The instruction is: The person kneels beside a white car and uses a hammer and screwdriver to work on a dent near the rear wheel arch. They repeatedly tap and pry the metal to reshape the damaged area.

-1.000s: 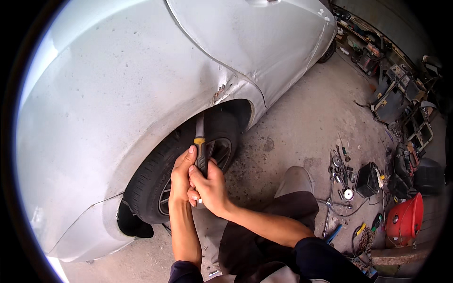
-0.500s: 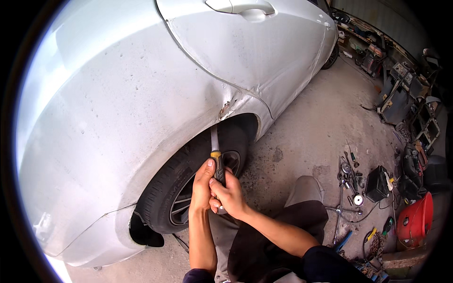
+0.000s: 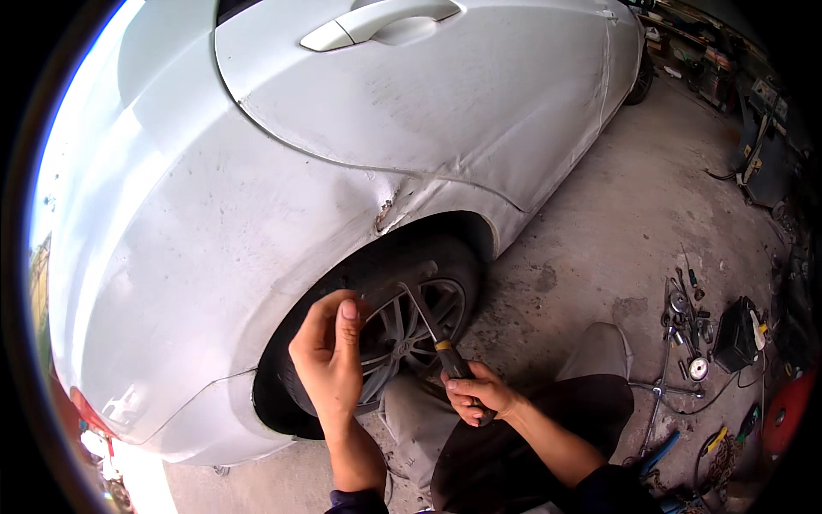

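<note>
My right hand (image 3: 481, 394) is wrapped around the dark handle of a pry bar (image 3: 425, 315). The bar has a yellow collar and a metal shaft with a bent tip, which points up in front of the wheel (image 3: 402, 334). To the left, my left hand (image 3: 330, 355) is raised near the tyre with its fingers loosely bent and the thumb up. Nothing shows in it, though its fingertips are partly hidden and blurred. Above the wheel arch, the white car's rear panel (image 3: 231, 214) has a torn, scraped dent (image 3: 384, 212).
On the concrete floor at right lie several metal tools (image 3: 681, 317), a cross wrench (image 3: 658, 388) and a black box (image 3: 738, 334). A red container (image 3: 789, 415) and a chain (image 3: 719, 458) are at the lower right. The car's door handle (image 3: 377, 24) sticks out above.
My left hand has let go of the pry bar and moved left. My right hand has drawn the bar out of the wheel arch, down and right. The view has shifted.
</note>
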Available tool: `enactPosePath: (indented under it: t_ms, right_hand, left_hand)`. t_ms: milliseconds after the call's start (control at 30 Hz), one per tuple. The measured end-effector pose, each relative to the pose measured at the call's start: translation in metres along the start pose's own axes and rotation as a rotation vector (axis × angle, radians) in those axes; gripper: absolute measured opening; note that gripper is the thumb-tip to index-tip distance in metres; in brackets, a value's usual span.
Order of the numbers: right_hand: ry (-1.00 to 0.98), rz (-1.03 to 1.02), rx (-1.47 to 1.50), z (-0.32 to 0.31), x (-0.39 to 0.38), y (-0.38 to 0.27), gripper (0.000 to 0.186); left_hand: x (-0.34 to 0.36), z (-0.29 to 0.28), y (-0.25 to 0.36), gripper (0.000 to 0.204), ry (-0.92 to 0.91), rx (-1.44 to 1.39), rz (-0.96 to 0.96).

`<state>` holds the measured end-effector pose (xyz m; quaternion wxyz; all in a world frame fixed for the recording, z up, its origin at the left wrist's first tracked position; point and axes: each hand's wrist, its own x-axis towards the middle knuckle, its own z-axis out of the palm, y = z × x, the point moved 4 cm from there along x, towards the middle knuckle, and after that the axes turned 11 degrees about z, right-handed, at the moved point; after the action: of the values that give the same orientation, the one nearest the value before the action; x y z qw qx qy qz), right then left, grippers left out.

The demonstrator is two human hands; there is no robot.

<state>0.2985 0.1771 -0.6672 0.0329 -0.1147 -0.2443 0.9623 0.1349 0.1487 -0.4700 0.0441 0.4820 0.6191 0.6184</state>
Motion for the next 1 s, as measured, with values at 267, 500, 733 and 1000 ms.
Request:
enactPosePath:
  t_ms: [267, 500, 733, 1000]
  right_hand:
    - [-0.003, 0.046, 0.064, -0.100, -0.125, -0.015, 0.014]
    - [0.001, -0.007, 0.016, -0.185, -0.214, -0.046, 0.018]
    - [0.411, -0.012, 0.363, -0.263, -0.252, -0.032, 0.010]
    - [0.541, 0.041, 0.333, -0.106, -0.318, -0.111, 0.015]
  left_hand:
    - [0.204, 0.151, 0.137, 0.051, 0.035, 0.818, 1.220]
    - [0.258, 0.283, 0.134, 0.050, -0.240, 1.245, 0.694]
    - [0.289, 0.330, 0.155, 0.042, -0.644, 1.030, 0.273]
    - [0.365, 0.348, 0.200, 0.057, -0.627, 1.006, 0.052]
